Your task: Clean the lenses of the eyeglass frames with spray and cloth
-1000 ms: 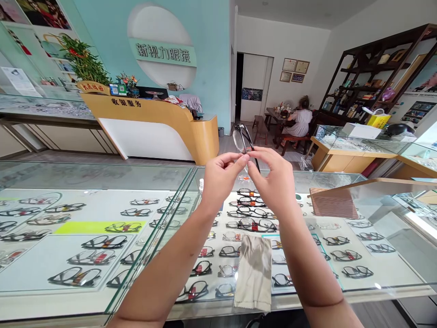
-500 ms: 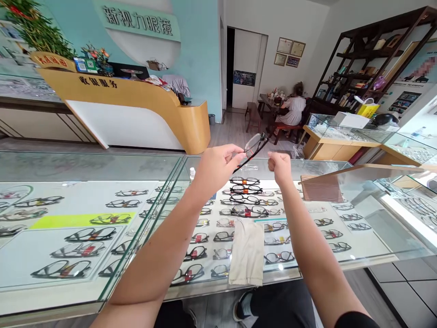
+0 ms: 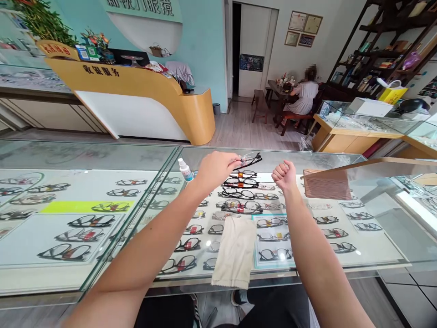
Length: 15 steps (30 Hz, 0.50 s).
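My left hand (image 3: 218,169) pinches a dark pair of glasses (image 3: 251,160) just above the far part of the glass counter. Below it, several black-framed glasses (image 3: 241,183) lie in a column on the glass. My right hand (image 3: 284,175) is curled closed, raised to the right of that column; nothing shows in its fingers. A beige cloth (image 3: 235,253) lies flat at the counter's near edge. Just left of my left hand stands a small white bottle (image 3: 185,170) with a blue label.
More glasses (image 3: 273,223) fill the case under the glass. A brown slatted tray (image 3: 327,184) is at the right. Beyond the counter are a curved wooden desk (image 3: 201,116) and a seated person (image 3: 303,98) at a table.
The glasses in my left hand have come down from a raised tilt to near the counter, at the far end of the column. My right hand stays closed. The camera view has tipped downward.
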Each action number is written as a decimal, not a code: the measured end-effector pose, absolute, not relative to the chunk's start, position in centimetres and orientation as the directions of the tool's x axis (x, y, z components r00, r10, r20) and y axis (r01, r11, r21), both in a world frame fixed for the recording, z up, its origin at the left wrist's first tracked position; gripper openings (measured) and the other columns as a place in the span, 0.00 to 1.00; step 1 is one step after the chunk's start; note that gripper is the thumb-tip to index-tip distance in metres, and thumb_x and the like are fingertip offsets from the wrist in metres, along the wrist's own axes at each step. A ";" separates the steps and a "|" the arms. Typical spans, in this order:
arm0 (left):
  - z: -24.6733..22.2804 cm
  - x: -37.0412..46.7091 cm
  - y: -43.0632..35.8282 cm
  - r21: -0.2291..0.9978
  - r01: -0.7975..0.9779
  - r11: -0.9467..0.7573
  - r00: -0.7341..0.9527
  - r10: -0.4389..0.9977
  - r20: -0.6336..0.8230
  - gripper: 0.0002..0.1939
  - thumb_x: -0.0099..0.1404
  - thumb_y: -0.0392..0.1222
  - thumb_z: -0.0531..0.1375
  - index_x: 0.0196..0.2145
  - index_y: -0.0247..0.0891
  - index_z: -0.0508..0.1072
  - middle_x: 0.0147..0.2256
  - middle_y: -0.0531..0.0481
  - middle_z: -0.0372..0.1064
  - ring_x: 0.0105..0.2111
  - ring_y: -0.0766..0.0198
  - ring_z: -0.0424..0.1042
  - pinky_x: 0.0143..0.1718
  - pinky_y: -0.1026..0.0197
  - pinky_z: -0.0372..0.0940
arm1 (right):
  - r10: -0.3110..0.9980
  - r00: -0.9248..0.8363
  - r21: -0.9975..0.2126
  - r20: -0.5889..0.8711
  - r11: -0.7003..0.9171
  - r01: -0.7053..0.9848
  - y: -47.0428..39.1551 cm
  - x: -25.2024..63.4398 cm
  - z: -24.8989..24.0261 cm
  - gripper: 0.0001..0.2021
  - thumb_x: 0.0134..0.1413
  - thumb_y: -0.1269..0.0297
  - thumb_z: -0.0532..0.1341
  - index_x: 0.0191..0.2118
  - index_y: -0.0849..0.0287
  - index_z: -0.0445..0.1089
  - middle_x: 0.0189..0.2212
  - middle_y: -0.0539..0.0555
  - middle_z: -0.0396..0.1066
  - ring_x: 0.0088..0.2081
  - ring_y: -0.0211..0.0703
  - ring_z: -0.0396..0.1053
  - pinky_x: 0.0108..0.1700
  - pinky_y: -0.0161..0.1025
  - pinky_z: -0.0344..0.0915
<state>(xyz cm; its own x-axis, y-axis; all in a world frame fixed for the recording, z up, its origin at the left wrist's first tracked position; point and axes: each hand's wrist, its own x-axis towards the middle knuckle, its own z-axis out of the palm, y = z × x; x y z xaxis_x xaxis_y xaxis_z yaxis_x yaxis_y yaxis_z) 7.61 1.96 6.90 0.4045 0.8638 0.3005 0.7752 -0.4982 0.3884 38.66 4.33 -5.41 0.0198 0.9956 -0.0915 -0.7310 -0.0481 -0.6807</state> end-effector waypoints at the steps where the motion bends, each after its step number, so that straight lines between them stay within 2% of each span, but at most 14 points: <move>1: 6.3 7.7 2.5 0.355 0.800 -0.483 0.405 0.873 0.272 0.16 0.76 0.50 0.60 0.48 0.48 0.87 0.35 0.48 0.84 0.37 0.54 0.77 0.34 0.57 0.58 | 0.996 0.009 -0.665 -0.092 -0.055 -0.745 4.4 38.7 -5.6 0.30 0.69 0.56 0.58 0.23 0.51 0.34 0.12 0.41 0.38 0.16 0.33 0.35 0.16 0.34 0.45; 7: 4.1 9.0 7.0 0.191 0.872 -0.450 0.432 0.892 0.133 0.16 0.77 0.48 0.59 0.51 0.47 0.88 0.50 0.48 0.86 0.51 0.50 0.80 0.44 0.58 0.66 | 0.995 -0.026 -0.598 -0.094 -0.078 -0.798 4.7 38.8 -6.0 0.32 0.73 0.52 0.58 0.22 0.52 0.37 0.11 0.41 0.40 0.14 0.32 0.35 0.14 0.33 0.44; 11: 3.0 10.5 10.8 0.100 0.868 -0.486 0.482 0.874 0.060 0.16 0.75 0.48 0.60 0.48 0.47 0.89 0.49 0.47 0.86 0.51 0.50 0.80 0.46 0.59 0.67 | 0.991 -0.013 -0.546 -0.136 -0.086 -0.833 4.8 38.5 -5.8 0.33 0.77 0.47 0.57 0.22 0.52 0.41 0.12 0.40 0.41 0.14 0.32 0.36 0.14 0.32 0.43; 15: 2.0 11.6 13.0 0.066 0.854 -0.516 0.516 0.856 0.010 0.15 0.73 0.48 0.61 0.47 0.47 0.89 0.51 0.47 0.86 0.52 0.52 0.80 0.47 0.61 0.67 | 0.987 -0.015 -0.519 -0.158 -0.096 -0.849 4.8 38.2 -5.6 0.34 0.77 0.43 0.58 0.22 0.53 0.44 0.13 0.39 0.43 0.14 0.30 0.38 0.14 0.30 0.44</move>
<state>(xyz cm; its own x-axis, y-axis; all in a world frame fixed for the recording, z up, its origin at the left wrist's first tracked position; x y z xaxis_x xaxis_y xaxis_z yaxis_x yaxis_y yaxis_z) 11.64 13.03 1.98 0.5161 0.8565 0.0095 0.8544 -0.5155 0.0655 38.20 4.77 -5.64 -0.0152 0.9873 -0.1583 -0.8493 -0.0963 -0.5190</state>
